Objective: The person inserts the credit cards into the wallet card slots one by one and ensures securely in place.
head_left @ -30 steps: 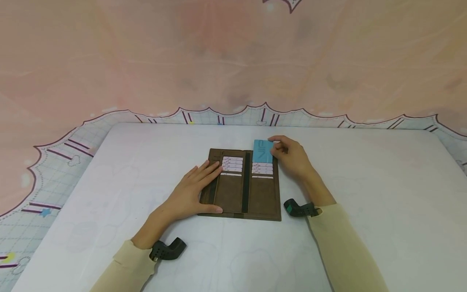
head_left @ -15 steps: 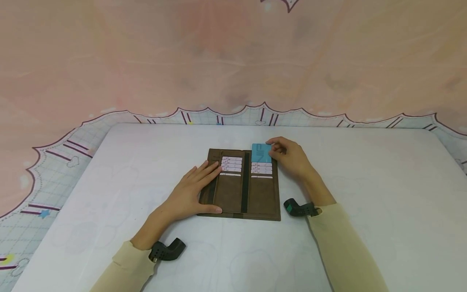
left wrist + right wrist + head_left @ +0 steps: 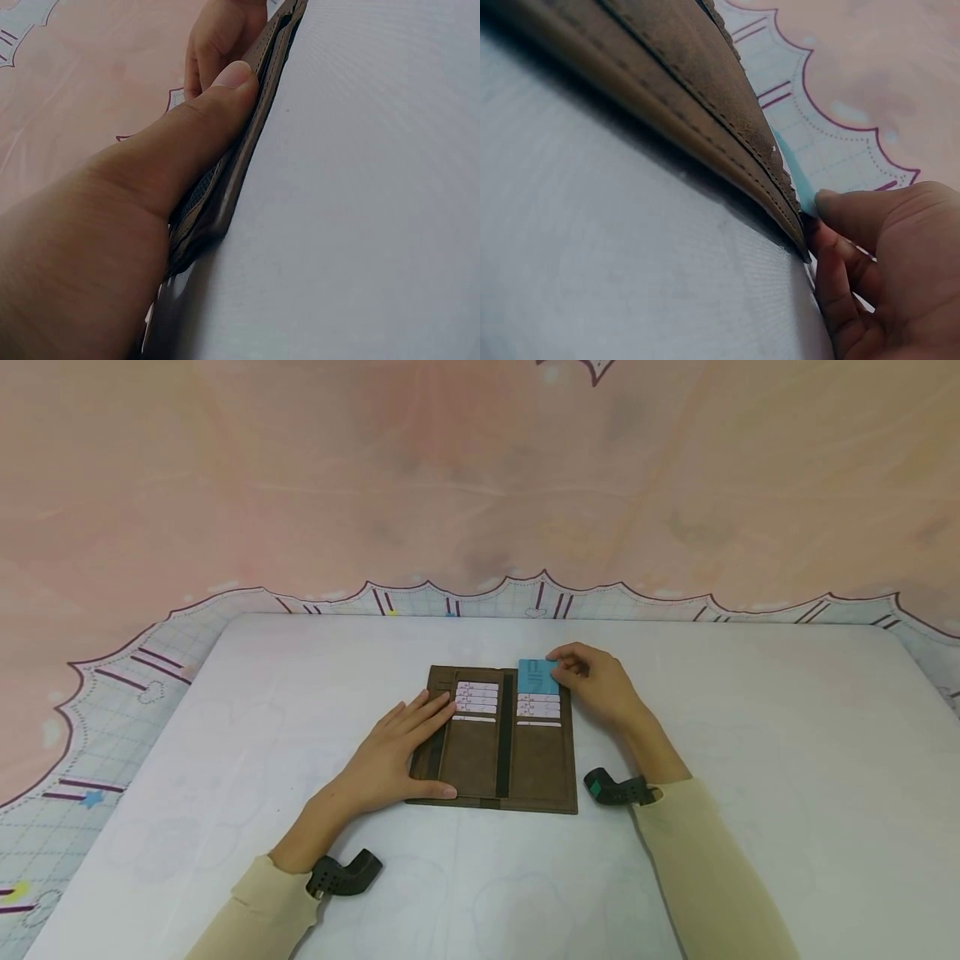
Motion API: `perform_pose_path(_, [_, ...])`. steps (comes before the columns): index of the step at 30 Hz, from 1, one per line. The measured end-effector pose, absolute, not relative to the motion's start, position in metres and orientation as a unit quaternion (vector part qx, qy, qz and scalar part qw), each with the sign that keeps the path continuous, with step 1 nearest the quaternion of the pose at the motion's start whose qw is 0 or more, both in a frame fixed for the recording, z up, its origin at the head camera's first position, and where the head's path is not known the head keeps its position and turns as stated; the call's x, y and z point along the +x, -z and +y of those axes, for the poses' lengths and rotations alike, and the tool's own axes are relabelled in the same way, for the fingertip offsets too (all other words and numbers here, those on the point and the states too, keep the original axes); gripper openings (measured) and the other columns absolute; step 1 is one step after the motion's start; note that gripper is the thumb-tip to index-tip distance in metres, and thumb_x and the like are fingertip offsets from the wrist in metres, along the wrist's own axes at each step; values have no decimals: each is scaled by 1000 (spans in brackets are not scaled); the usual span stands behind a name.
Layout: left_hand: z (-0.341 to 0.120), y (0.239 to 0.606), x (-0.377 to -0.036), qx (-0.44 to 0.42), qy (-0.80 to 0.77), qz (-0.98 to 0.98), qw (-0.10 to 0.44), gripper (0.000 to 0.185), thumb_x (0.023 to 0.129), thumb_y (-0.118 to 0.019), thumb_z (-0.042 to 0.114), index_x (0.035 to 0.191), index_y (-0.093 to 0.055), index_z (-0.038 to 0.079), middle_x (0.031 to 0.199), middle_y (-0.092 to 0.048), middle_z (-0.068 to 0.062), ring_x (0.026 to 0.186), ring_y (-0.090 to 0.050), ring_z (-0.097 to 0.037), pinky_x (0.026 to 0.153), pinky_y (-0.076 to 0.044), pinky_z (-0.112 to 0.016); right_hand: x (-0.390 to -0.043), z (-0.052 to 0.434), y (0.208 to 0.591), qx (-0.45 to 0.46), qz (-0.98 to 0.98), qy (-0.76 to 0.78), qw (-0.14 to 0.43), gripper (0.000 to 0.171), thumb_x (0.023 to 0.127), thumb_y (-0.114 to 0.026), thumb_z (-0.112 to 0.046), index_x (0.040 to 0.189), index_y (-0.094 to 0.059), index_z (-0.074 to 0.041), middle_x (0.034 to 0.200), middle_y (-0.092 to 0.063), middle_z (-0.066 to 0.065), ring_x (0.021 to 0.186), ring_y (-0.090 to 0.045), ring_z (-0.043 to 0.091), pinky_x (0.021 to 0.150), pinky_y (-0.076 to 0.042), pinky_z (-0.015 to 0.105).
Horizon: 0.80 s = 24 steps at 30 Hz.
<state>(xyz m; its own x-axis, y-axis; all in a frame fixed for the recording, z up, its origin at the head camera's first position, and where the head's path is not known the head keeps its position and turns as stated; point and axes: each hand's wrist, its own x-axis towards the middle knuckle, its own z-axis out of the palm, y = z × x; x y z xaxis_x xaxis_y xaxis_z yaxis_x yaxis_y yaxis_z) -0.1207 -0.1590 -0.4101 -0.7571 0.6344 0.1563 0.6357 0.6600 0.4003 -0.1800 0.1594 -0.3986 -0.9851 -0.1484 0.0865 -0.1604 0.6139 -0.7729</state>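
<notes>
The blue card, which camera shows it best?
The head view: the blue card lies in plain sight, sticking out of the brown wallet, pinched by the right hand. The right wrist view shows only a thin blue sliver. The left wrist view shows none of it.

An open wallet (image 3: 498, 739) lies mid-worktop (image 3: 750, 735), nearer the far edge. A card (image 3: 537, 677) sits in its right half's top slot; other cards (image 3: 477, 697) fill slots left.

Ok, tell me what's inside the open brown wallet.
White cards fill the wallet's left slots, more sit at right, and the right hand pinches a blue card partly tucked in. Their lower parts are covered.
</notes>
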Motion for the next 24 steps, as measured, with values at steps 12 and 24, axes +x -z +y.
perform_pose_path(12, [-159,410,-121,-343,213,-915,-8,105,71,-74,61,153,-26,16,157,-22,-3,145,-10,-26,116,-7,-44,-179,159,397,88,-901,-424,6,20,97,-58,-15,114,-65,-9,98,-61,8,92,-53,24,83,-42,38])
perform_pose_path(24, [-159,411,-121,-346,219,-912,-3,105,71,-73,62,152,-27,15,157,-23,-4,145,-11,-26,116,-7,-46,-180,160,399,95,-903,-418,9,18,97,-59,-17,111,-67,-11,96,-62,6,89,-52,23,80,-42,37])
